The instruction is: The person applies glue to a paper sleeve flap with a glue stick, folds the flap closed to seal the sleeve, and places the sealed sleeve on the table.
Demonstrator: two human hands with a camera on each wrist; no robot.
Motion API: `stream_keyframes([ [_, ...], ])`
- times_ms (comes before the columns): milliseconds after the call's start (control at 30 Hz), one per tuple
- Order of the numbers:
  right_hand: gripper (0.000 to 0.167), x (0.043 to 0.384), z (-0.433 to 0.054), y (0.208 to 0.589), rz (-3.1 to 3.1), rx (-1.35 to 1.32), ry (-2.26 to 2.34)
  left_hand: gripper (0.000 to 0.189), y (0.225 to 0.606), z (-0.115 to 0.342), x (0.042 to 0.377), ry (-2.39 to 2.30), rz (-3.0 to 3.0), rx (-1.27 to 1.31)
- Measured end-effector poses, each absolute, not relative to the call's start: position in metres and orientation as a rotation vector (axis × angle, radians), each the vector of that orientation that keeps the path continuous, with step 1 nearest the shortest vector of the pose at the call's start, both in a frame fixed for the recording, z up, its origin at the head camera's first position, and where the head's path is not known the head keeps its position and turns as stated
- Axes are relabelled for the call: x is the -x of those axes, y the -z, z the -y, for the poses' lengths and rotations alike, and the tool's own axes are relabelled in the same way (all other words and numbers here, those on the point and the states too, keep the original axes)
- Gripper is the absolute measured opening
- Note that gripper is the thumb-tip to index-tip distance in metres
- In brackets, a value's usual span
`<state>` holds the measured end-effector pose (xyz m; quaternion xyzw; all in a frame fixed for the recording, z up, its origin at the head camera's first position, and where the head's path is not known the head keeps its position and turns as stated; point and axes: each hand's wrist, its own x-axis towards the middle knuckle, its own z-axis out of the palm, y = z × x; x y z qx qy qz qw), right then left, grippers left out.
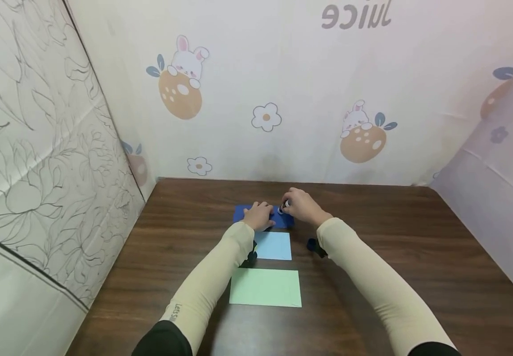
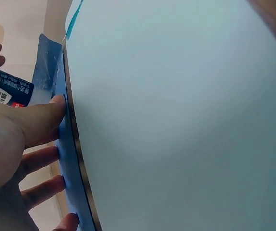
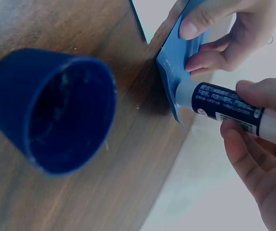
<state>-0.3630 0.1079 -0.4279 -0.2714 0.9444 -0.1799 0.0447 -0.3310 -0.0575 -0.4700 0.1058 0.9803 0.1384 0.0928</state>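
Note:
My right hand grips a glue stick with a dark blue label, its thumb and fingers around the barrel. The white end of the stick touches a corner of a dark blue piece of paper, which lies toward the back of the table. On the same paper my left hand presses with spread fingers, thumb on the near side, just left of the stick. In the right wrist view the blue paper's corner stands slightly lifted off the table. A blue cap stands close to the right wrist camera, its hollow side showing.
A light blue sheet lies just nearer than the blue paper, partly behind the left forearm. Nearer still is a pale green sheet. The brown wooden table meets a printed wall covering at the back.

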Motion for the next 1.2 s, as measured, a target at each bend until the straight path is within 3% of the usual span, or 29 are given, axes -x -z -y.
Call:
stream_keyframes([
  [500,0.022,0.344,-0.112,0.417,-2.756,0.904,0.518,0.035,0.475,0.061,0.334,-0.433,-2.901,-0.301],
  [800,0.023,0.353,-0.114,0.406,-2.802,0.774,0.661,0.038,0.475,0.06,0.337,-0.431,-2.9,-0.314],
  [1200,0.027,0.367,-0.11,0.428,-2.857,0.735,0.645,0.04,0.477,0.058,0.336,-0.412,-2.907,-0.304],
])
